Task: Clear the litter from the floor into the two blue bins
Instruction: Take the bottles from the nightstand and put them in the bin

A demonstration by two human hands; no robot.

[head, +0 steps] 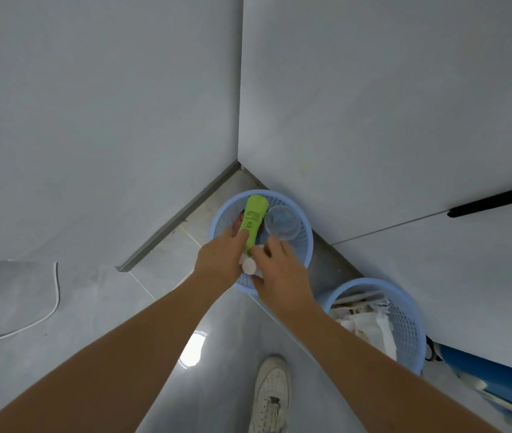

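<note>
A light blue mesh bin (pixel 301 223) stands in the corner of the room. Over it my left hand (pixel 220 260) grips a green bottle (pixel 253 221) with a white cap, its base pointing into the bin. My right hand (pixel 279 273) is beside it over the bin's near rim, its fingertips by a clear plastic cup (pixel 281 221) that lies in the bin; whether it holds the cup I cannot tell. Something red shows in the bin behind the bottle. A second blue bin (pixel 404 320) to the right holds crumpled white paper (pixel 367 326).
Grey walls meet in the corner behind the first bin. A white cable (pixel 51 310) curls across the floor at left. My white shoe (pixel 271 395) stands on the glossy floor below. A dark blue object (pixel 498 382) lies at the far right beside the second bin.
</note>
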